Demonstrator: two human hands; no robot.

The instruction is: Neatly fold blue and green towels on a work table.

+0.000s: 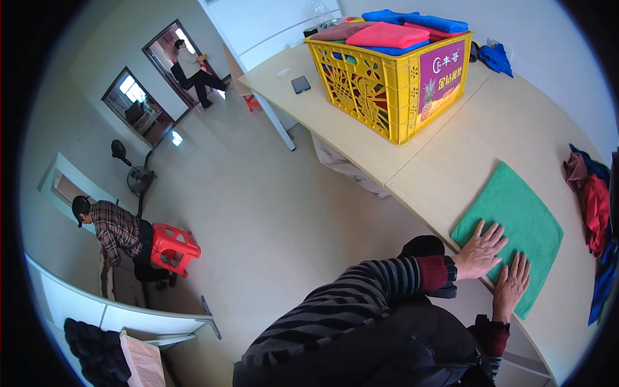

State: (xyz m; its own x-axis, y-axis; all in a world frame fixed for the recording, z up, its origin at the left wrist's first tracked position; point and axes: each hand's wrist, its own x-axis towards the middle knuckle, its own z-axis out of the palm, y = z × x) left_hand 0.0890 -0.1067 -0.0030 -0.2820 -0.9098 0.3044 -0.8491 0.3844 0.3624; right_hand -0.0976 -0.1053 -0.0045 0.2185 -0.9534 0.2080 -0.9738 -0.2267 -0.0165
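Green cloth (509,216): was partly hidden beneath both hands (481,253), toward four o'clock.
Yellow basket (402,97): at one o'clock, mostly hid what lay below its rim.
Loose cloths (594,209): were cut off by the three-o'clock edge.

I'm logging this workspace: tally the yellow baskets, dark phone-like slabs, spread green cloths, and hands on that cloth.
Spread green cloth: 1
On it, left hand and right hand: 2
Yellow basket: 1
Dark phone-like slab: 1
Total: 5
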